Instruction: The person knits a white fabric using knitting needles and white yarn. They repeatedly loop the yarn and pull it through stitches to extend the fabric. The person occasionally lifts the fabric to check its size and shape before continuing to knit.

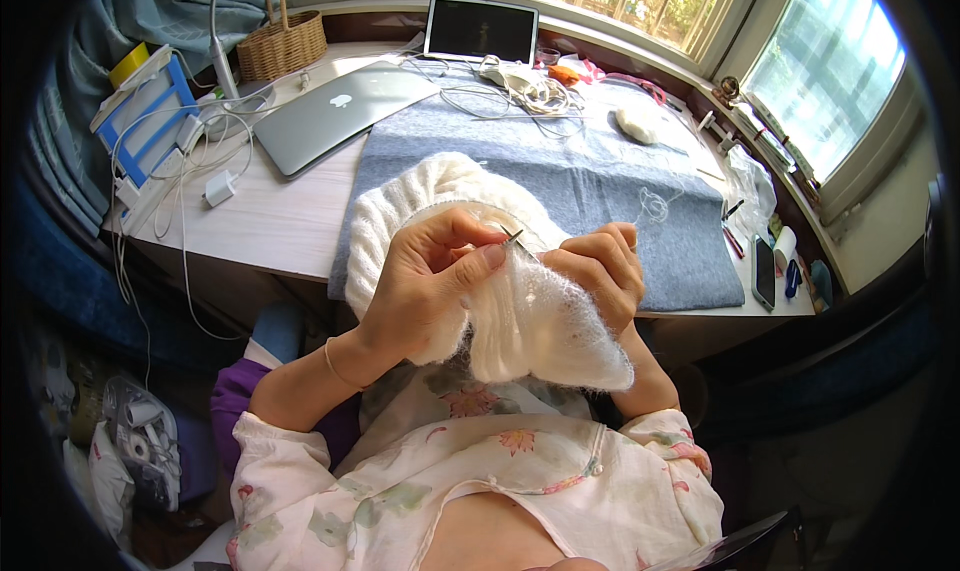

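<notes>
A fluffy white piece of knitting (540, 336) hangs between my hands, over the desk's front edge and my lap. Its ribbed far part (440, 183) lies bunched on the blue felt mat (400, 151). My left hand (430, 276) is closed, with thumb and forefinger pinching the top edge of the knitting. Beside the left fingertips pokes the tip of a metal knitting needle (513, 238), its shaft slanting toward my right hand (602, 269). The right fingers curl tightly around the needle and the fabric's right corner, hiding most of the shaft.
A closed silver laptop (340, 111) lies left of the mat, with a wicker basket (282, 47) behind it. At the back stand a tablet (481, 31) and tangled white cables (520, 86). White yarn (654, 206) trails over the mat. A phone (764, 271) rests at the right edge.
</notes>
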Demonstrator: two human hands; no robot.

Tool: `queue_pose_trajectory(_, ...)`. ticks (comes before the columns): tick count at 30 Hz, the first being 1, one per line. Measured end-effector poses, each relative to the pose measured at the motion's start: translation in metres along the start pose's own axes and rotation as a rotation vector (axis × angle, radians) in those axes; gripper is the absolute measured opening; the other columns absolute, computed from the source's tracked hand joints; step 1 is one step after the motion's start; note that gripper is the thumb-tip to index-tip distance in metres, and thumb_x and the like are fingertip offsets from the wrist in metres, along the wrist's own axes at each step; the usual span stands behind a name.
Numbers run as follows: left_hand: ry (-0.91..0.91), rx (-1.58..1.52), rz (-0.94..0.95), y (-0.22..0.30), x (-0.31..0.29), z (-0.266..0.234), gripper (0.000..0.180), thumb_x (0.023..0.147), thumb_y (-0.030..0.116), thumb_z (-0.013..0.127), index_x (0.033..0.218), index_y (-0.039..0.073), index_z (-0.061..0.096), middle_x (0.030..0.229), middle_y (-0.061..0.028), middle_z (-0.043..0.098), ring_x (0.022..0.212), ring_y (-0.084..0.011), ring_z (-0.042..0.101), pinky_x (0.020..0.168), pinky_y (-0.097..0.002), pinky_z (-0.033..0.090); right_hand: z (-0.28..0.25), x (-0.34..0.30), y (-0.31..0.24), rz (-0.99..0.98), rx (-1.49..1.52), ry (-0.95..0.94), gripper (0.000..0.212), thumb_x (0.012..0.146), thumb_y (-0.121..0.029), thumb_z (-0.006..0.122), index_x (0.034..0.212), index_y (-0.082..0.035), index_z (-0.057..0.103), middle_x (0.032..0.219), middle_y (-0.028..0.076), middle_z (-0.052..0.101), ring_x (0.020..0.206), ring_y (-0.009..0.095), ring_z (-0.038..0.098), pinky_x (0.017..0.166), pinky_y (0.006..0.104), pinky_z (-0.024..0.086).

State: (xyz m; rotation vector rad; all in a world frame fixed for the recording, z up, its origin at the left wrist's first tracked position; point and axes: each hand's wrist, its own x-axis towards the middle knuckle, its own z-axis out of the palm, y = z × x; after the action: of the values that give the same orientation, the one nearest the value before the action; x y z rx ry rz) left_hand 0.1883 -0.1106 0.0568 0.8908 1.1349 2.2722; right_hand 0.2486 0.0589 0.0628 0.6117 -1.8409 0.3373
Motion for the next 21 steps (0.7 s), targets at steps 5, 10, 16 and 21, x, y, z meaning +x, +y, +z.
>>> queue_pose_trajectory(5,-0.021,0.079,-0.056,-0.005,-0.004,0.004,0.006,0.083,0.005,0.059,0.089,0.001,0.058,0.080,0.0000,0.057,0.071,-0.0019,0.051,0.063,-0.0145,0.041,-0.004,0.011,0.002,0.212,0.172,-0.245,0.039,0.054,-0.020,0.068,0.086,-0.005,0.055,0.080,0.009,0.052,0.072,0.025,0.050,0.064,0.0327,0.035)
queue_pose_trajectory(10,-0.045,0.072,-0.078,-0.011,-0.005,0.003,0.010,0.085,0.006,0.057,0.093,0.001,0.058,0.079,0.0002,0.057,0.070,-0.0007,0.048,0.060,-0.0145,0.039,0.001,0.008,0.001,0.223,0.277,-0.238,0.051,0.054,-0.017,0.066,0.102,-0.006,0.054,0.094,0.011,0.050,0.082,0.030,0.047,0.071,0.0370,0.039)
queue_pose_trajectory(16,0.002,0.062,0.026,-0.009,-0.004,0.003,0.012,0.086,0.006,0.055,0.097,0.002,0.056,0.089,-0.0019,0.058,0.072,-0.0023,0.051,0.064,-0.0162,0.044,-0.001,-0.003,-0.001,0.084,-0.062,0.029,0.030,0.054,-0.029,0.070,0.079,-0.013,0.070,0.071,-0.003,0.050,0.063,0.013,0.043,0.062,0.0272,0.029)
queue_pose_trajectory(21,0.055,0.083,0.132,-0.005,-0.003,0.005,0.012,0.086,0.005,0.054,0.098,0.003,0.057,0.090,-0.0023,0.058,0.074,-0.0025,0.052,0.064,-0.0166,0.044,0.000,-0.005,-0.003,0.092,-0.038,0.024,0.029,0.052,-0.019,0.069,0.080,-0.012,0.070,0.072,-0.003,0.051,0.065,0.013,0.043,0.061,0.0255,0.030)
